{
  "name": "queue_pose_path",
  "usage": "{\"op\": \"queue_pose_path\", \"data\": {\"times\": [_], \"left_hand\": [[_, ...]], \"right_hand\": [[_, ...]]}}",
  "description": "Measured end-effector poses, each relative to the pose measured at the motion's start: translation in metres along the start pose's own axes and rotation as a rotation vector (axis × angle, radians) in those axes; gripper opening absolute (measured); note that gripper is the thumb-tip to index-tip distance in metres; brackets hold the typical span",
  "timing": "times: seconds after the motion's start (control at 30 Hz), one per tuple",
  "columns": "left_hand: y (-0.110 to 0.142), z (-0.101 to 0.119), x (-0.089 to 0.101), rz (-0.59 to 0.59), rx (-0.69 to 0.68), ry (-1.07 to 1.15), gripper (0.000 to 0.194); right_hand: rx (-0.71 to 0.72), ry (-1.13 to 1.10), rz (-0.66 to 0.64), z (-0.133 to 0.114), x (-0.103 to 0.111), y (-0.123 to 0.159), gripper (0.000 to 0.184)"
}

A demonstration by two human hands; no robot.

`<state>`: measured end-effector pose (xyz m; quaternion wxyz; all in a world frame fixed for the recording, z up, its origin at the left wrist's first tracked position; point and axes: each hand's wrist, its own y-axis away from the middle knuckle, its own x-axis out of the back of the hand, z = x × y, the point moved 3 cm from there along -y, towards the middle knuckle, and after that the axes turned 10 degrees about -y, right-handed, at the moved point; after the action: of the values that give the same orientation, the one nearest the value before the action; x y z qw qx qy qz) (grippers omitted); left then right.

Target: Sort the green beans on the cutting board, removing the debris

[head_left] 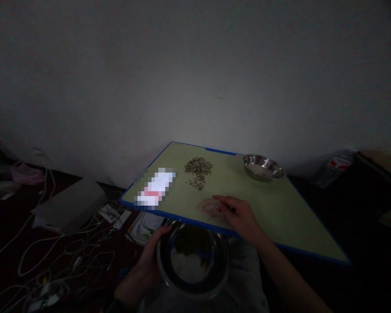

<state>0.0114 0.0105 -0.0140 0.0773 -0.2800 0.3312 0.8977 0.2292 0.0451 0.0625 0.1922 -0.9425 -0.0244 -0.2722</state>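
My left hand (150,251) grips the rim of a metal bowl (195,287), tilted below the front edge of the table. Dark, loose stuff lies along the bowl's far inner side; in this dim light I cannot make out its kind. On the tabletop, a clear plastic protractor (207,207) with red markings is pinched in my right hand (239,216), whose index finger reaches along it. Just beyond it lies a scattered patch of small, dark, seed-like bits (198,169), with a thinner tail trailing toward the protractor.
A second metal bowl (263,167) stands at the table's back right. The pale green tabletop (280,213) has a blue edge, and a lit, blurred-out screen (156,188) lies on its left. Tangled cables (81,256) and a grey box (71,204) occupy the floor at left; a bottle (337,167) is at right.
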Motion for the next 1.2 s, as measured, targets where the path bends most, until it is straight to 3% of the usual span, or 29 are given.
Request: {"op": "queue_pose_path", "data": {"times": [0.43,0.7,0.83,1.0,1.2], "left_hand": [[0.003,0.004,-0.003,0.084,-0.025,0.018,0.02],[0.003,0.004,-0.002,0.048,-0.005,0.029,0.023],[0.005,0.006,-0.004,0.05,0.039,0.027,0.025],[0.008,0.008,-0.006,0.087,0.042,0.015,0.027],[0.005,0.006,-0.004,0.059,0.039,0.039,0.027]], "right_hand": [[0.018,0.152,0.064,0.0,-0.001,-0.001,0.032],[-0.023,0.164,0.071,0.006,-0.005,-0.007,0.033],[-0.009,0.117,0.024,0.006,-0.009,-0.01,0.032],[0.071,0.009,-0.126,0.0,-0.014,-0.007,0.029],[0.068,-0.035,-0.138,0.0,-0.014,-0.005,0.029]]}}
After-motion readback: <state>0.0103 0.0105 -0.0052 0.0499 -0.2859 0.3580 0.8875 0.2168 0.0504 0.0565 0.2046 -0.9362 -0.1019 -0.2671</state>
